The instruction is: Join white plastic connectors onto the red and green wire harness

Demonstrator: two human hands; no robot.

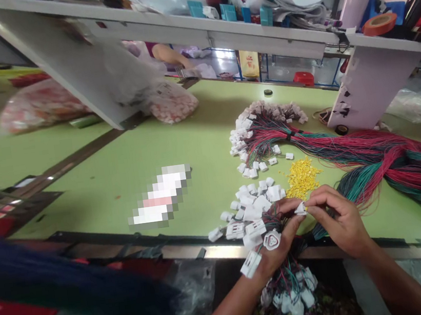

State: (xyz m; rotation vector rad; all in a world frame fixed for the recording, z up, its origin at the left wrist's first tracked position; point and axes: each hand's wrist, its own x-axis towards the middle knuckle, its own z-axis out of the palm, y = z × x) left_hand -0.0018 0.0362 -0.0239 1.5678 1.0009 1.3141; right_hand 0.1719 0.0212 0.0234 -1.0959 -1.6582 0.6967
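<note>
My left hand (285, 238) is closed, pinching a small white plastic connector (300, 209) between thumb and finger. Wires with more white connectors (254, 213) drape over that hand, and another cluster (296, 291) hangs below it at the table edge. From the right, my right hand (338, 218) meets the pinched connector; thumb and index finger are pressed together on a tiny yellow piece, mostly hidden by the fingertips. Just beyond both hands lies a pile of small yellow pieces (302, 177) on the green table (201, 143).
A thick bundle of red, green and black wires (368, 149) with white connectors runs across the right side. Plastic bags of pale parts (174, 103) lie at the back left. A shelf (193, 23) crosses above the table on upright panels. A pixelated sheet (161, 195) lies left of centre.
</note>
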